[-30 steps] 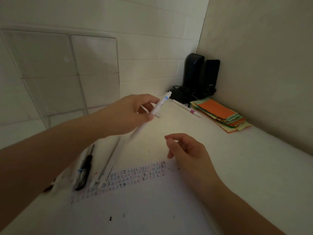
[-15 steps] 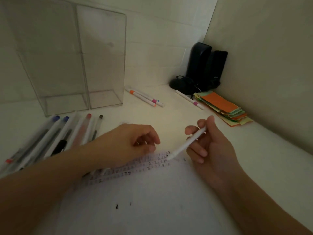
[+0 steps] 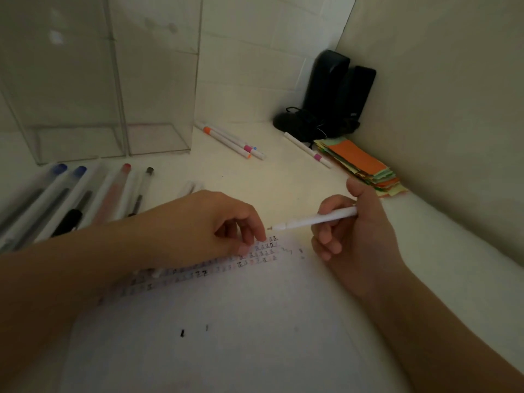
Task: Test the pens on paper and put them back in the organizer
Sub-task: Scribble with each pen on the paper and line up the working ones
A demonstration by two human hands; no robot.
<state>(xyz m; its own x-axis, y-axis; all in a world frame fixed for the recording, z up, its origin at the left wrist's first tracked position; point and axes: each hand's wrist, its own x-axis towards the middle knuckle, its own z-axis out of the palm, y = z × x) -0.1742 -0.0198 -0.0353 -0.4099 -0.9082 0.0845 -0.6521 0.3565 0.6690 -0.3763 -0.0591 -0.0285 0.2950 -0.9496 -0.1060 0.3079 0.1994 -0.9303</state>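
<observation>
One white pen (image 3: 314,220) pinched in right hand (image 3: 357,239) fingers, long axis 3-to-9 o'clock, tip just above paper (image 3: 226,336) beside left hand (image 3: 209,222), whose curled fingers press the sheet.

Organizer (image 3: 113,80) showing clear, glossy plastic walls; pen (image 3: 314,221) presenting a smooth, matt white plastic barrel; paper (image 3: 226,321) lying matt and smooth; tabletop (image 3: 283,180) appearing matt; card stack (image 3: 360,163) showing matt coloured paper.
</observation>
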